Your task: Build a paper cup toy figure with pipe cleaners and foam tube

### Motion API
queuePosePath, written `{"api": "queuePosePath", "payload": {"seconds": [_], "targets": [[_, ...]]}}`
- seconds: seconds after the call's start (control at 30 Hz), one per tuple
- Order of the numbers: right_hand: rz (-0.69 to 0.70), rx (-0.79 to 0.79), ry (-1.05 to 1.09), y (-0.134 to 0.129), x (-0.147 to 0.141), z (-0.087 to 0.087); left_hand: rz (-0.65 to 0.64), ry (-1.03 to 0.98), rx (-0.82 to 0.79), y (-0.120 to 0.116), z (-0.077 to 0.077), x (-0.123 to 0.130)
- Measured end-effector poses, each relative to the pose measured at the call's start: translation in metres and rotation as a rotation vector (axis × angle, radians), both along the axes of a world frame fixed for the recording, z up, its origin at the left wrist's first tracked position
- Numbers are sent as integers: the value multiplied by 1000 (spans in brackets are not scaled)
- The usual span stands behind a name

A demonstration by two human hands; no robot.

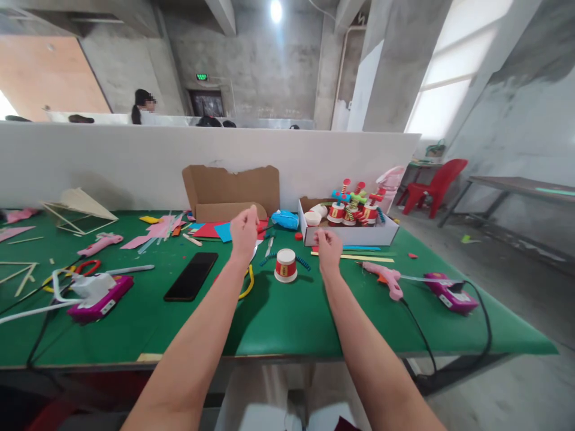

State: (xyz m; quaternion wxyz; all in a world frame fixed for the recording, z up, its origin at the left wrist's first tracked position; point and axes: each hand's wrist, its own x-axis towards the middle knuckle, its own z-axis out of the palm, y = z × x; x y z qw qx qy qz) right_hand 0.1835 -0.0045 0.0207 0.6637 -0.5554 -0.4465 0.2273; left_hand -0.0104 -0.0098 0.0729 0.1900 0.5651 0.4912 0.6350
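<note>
Between your two hands sits the red-and-white paper cup (286, 265), upside down on the bench (291, 332). Watch its line: one coiled strip juts from the left side (268, 259), another from the right (303, 263), so its long axis runs crosswise in front of you. From your left hand (245, 228) it lies to the right and toward you; from your right hand (330, 245), leftward and toward you, with the right looking a touch nearer. Both have fingers curled in, tips gathered; whether they pinch anything small, I cannot tell. Edges now: bare green runs from the cup to the near edge, plenty of open room. A yellow loop (250, 281) crowds your left forearm; the white box (359, 236) stands behind your right hand, the pink glue gun (387, 275) beyond that wrist.
</note>
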Motion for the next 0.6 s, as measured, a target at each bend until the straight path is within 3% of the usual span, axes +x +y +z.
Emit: {"api": "queuePosePath", "payload": {"seconds": [0.1,0.2,0.43,0.6], "targets": [[27,-2,-168,-2,-3,-14,195,-2,128,15,2,-11],[86,-10,-246,-7,-4,-17,250,142,166,26,-4,-17],[140,102,-330,-8,-8,-17,97,805,-158,76,-14,-33],[140,183,-423,-9,-14,-23,38,1141,-490,107,-31,-23]]}}
